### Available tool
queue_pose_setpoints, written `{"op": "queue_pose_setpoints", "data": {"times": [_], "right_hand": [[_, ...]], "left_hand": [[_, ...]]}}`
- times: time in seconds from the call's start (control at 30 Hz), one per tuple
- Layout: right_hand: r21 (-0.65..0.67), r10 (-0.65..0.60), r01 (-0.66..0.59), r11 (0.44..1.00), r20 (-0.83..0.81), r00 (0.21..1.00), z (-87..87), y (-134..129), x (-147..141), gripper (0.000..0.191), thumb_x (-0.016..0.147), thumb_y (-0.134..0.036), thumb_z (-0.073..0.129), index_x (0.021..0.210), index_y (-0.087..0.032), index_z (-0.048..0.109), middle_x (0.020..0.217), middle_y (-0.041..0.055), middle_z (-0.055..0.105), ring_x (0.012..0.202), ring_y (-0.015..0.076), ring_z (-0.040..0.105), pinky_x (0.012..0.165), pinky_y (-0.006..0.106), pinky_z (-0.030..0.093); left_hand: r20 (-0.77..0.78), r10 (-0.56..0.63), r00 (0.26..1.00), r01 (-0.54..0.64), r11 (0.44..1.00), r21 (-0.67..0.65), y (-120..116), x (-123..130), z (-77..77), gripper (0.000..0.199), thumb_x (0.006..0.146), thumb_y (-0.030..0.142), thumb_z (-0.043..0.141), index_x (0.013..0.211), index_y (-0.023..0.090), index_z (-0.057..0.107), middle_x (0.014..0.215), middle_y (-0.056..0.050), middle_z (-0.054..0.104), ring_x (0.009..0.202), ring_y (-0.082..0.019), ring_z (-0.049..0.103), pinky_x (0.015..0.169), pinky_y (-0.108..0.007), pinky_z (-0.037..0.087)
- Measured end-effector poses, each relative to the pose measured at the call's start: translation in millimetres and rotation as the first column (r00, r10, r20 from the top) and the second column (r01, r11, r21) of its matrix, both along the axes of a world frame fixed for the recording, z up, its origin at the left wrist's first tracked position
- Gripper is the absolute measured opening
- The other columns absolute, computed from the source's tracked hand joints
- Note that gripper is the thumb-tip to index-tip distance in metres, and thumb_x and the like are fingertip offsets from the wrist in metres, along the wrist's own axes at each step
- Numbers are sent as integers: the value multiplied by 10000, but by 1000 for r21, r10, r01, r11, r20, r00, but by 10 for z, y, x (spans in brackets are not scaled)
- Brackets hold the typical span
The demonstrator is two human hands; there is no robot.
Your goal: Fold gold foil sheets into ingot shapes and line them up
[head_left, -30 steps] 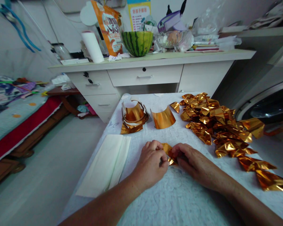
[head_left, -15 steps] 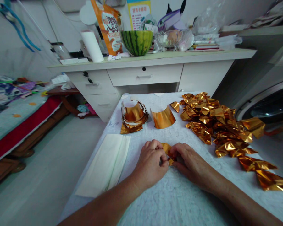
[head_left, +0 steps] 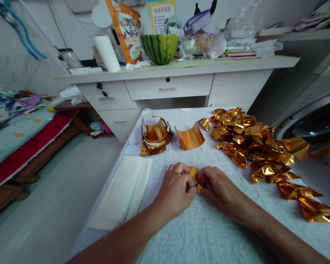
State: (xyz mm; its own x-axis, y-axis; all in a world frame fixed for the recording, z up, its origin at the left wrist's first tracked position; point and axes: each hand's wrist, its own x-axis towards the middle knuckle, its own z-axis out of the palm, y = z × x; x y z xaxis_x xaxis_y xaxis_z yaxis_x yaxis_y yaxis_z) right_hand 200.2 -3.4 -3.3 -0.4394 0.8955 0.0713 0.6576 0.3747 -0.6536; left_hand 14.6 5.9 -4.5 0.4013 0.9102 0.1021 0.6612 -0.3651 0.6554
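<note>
Between my two hands is a small piece of gold foil paper (head_left: 193,171), partly hidden by the fingers. My left hand (head_left: 177,189) pinches its left side, thumb and fingers bent together. On the other side my right hand (head_left: 218,189) has its fingers closed over the foil's right part. Just beyond them a curved gold foil sheet (head_left: 190,138) stands on the cloth. To its left sits a curled stack of gold foil sheets (head_left: 156,134) with pale backs. A large heap of folded gold foil pieces (head_left: 247,135) spreads along the right side.
A folded white paper sheet (head_left: 122,190) lies left of my hands on the cloth-covered table (head_left: 181,231). Behind stands a white desk (head_left: 170,86) with half a watermelon (head_left: 159,48), a paper roll (head_left: 107,53) and an orange snack bag (head_left: 126,33). A washing machine (head_left: 313,110) is at right.
</note>
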Motion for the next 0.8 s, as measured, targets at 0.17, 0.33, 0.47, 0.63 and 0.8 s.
{"op": "queue_pose_setpoints", "data": {"times": [0.17, 0.33, 0.47, 0.63, 0.8], "right_hand": [[-8, -24, 24, 1000, 37, 999, 26, -5, -27, 155, 791, -81, 538, 883, -196, 491, 862, 52, 585, 802, 205, 501, 720, 356, 409], [6, -23, 23, 1000, 70, 997, 0, -6, -47, 168, 788, -68, 516, 900, -190, 488, 855, 53, 572, 801, 213, 485, 731, 370, 390], [39, -60, 57, 998, 76, 995, -33, -18, -81, 147, 799, -78, 503, 886, -195, 479, 849, 50, 567, 794, 215, 481, 724, 367, 378], [69, -96, 90, 994, 97, 991, -39, -38, -123, 137, 817, -104, 514, 907, -201, 476, 858, 50, 573, 801, 224, 489, 729, 368, 370], [116, -78, 69, 991, 72, 994, -79, -48, -112, 226, 812, -72, 490, 993, -205, 459, 906, 60, 576, 821, 229, 493, 722, 359, 368]], "left_hand": [[8, 4, 1000, -4, 1000, -6, 7, 1, 7, 129, 716, 92, 642, 640, 187, 599, 979, -31, 544, 1002, -208, 504, 895, -377, 414], [1, 6, 1000, -6, 1000, -3, 10, 2, -10, 120, 717, 104, 649, 647, 187, 597, 984, -34, 542, 1000, -213, 498, 885, -376, 416], [-5, 10, 1000, -10, 1000, 7, -1, 6, -18, 136, 722, 93, 648, 642, 184, 584, 973, -26, 544, 983, -204, 498, 874, -365, 411], [1, 9, 1000, -9, 1000, -10, 0, 6, -8, 147, 735, 108, 666, 657, 184, 568, 989, -22, 543, 988, -207, 494, 885, -375, 400], [2, 10, 1000, -10, 999, -33, 21, -4, 7, 135, 739, 95, 660, 746, 193, 569, 991, -21, 545, 986, -215, 488, 872, -382, 399]]}}
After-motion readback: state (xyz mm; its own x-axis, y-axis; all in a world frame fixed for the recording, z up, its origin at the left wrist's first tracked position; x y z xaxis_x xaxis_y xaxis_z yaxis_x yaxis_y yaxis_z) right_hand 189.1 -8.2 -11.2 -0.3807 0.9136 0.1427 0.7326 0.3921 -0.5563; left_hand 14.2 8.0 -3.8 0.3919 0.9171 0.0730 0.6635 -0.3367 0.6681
